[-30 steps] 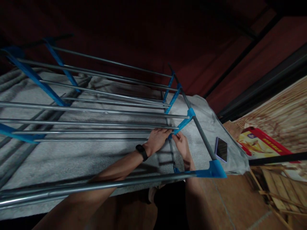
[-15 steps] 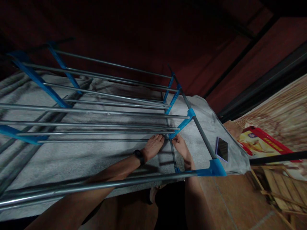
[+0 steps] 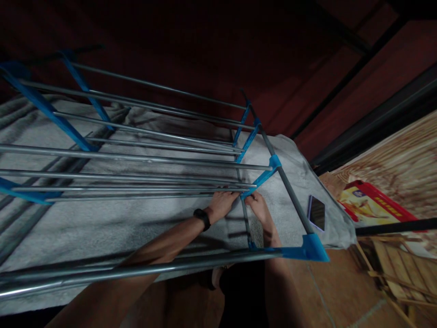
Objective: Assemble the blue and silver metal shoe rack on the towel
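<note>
A rack of grey metal tubes (image 3: pixel 153 159) joined by blue plastic brackets (image 3: pixel 261 180) lies on its side on a grey blanket (image 3: pixel 191 218). My left hand (image 3: pixel 222 203), with a black wristband (image 3: pixel 202 219), is closed around the end of the lowest thin tube (image 3: pixel 170 197) beside the bracket's lower end. Just right of it, the fingers of my right hand (image 3: pixel 258 207) are pressed together on that bracket end. The exact contact is partly hidden by the bracket and tubes. Both forearms reach under the thick front tube (image 3: pixel 170 265).
A phone (image 3: pixel 316 213) lies on the blanket at the right. Beyond the blanket's edge are a red and yellow box (image 3: pixel 377 205) and a slatted wooden chair (image 3: pixel 396 269). A dark red curtain or wall (image 3: pixel 205 54) stands behind the rack.
My left hand has moved slightly right and up, closer to the bracket end. The rack has shifted a little in view, its front right corner now lower. My right hand stays at the bracket.
</note>
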A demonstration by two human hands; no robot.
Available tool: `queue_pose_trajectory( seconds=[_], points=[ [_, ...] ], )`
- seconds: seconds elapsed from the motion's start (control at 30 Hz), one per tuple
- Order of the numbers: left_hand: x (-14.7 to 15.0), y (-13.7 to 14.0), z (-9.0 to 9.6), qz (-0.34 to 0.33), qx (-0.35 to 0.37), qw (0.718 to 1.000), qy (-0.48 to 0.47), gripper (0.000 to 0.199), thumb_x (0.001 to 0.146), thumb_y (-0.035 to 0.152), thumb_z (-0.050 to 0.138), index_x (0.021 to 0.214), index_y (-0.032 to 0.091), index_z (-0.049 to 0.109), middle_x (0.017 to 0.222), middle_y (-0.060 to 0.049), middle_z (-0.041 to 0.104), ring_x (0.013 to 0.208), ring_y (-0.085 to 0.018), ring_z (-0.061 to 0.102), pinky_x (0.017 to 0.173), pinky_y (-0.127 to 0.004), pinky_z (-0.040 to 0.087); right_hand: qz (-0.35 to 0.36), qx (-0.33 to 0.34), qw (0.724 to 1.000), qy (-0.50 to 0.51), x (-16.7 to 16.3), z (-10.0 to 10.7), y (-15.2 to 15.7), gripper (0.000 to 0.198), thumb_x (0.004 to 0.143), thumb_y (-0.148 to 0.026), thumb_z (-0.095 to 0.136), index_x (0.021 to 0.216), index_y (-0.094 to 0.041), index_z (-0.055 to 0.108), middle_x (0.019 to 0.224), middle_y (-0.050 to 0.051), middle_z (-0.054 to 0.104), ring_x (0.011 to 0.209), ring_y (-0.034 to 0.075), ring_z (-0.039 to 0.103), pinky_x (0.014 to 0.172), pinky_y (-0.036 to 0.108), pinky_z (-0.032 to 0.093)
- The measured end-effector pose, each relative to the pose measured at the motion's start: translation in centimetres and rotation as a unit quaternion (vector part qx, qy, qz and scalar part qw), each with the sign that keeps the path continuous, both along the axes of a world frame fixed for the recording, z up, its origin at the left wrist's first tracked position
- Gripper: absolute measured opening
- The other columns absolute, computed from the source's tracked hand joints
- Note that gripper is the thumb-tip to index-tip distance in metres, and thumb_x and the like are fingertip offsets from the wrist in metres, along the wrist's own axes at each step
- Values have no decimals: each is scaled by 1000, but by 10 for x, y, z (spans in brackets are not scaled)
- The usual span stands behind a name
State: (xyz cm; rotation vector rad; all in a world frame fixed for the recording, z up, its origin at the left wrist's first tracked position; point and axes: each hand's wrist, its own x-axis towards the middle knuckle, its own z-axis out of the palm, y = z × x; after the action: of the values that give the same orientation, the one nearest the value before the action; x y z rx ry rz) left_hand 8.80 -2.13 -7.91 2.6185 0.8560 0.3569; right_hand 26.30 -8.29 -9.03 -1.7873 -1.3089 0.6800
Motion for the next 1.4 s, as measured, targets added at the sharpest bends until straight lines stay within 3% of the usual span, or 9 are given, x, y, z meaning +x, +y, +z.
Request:
queue_pose_trajectory(
  seconds=[0.27,0.63,1.07,1.27,1.4],
  points=[
    [-1,-7,-4,14,-1,999,32,55,87,3,42,133,29,55,115,-7,66,112,-23,58,96,-39,42,3,21,1000,16,-3,1,0,25,74,-29,47,88,-19,65,76,2,65,72,18,56,68,28,43],
    [2,0,-10,24,-12,1000,4,54,88,4,44,131,33,57,110,-4,71,103,-21,64,88,-34,47,1,10,1000,13,-6,5,-2,22,74,-29,47,83,-19,65,70,1,63,67,17,54,63,27,42],
    [9,-2,-11,32,2,999,9,40,85,2,44,114,23,64,108,-6,71,104,-20,65,92,-34,49,-13,-1,1000,-27,-13,2,-2,22,75,-24,43,84,-21,63,77,2,66,72,18,58,72,29,45],
    [6,-2,-9,22,5,1000,2,41,85,1,43,115,21,63,109,-6,70,106,-21,64,92,-35,50,-17,14,999,-27,-17,3,-4,18,76,-24,45,83,-23,62,79,2,67,76,19,59,73,29,45],
    [4,-1,-7,13,1,1000,-2,44,85,-1,42,119,19,60,115,-9,69,109,-21,63,94,-35,49,-4,9,1000,4,-16,4,-4,24,75,-22,45,89,-24,64,86,2,69,83,20,60,82,32,47]
  ],
)
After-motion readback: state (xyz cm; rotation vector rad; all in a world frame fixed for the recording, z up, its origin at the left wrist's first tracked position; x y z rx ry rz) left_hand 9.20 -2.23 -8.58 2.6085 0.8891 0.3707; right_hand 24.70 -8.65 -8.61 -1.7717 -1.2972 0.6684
